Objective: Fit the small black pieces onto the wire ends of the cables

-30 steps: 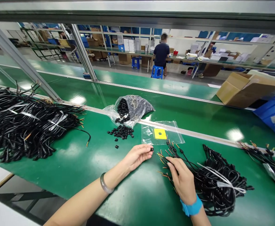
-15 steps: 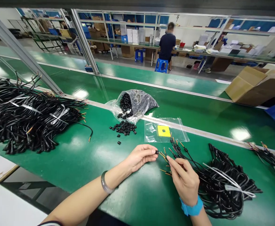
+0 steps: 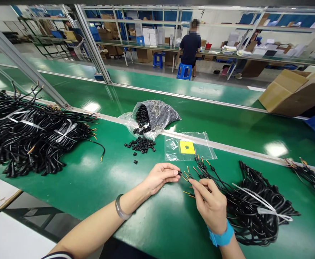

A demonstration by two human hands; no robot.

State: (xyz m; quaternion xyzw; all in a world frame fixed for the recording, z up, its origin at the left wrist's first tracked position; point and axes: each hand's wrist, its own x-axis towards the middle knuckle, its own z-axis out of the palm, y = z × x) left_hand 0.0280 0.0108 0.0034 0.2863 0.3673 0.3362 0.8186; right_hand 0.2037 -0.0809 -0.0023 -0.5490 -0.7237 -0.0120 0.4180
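Between thumb and fingers, my left hand (image 3: 162,177) pinches a small black grommet (image 3: 179,173). My right hand (image 3: 210,201) grips a black cable close to its stripped end, and the thin orange-yellow wires (image 3: 184,177) point at the grommet. Whether the wire tips have entered its hole I cannot tell. Several more cable ends with black grommets on them (image 3: 212,168) lie just behind my right hand. They run to a tied bundle of black cables (image 3: 262,208) on the right. Loose grommets (image 3: 142,144) are heaped in front of an open clear bag (image 3: 162,117) full of them.
A large pile of black cables (image 3: 38,133) covers the left of the green table (image 3: 92,194). A flat clear bag with a yellow piece (image 3: 186,147) lies past my hands. A cardboard box (image 3: 289,91) stands at the right, and a person (image 3: 190,45) sits far behind.
My right hand has shifted slightly left, bringing the wires closer to the grommet in my left hand. The whole view has tilted a little; nothing else has visibly moved.
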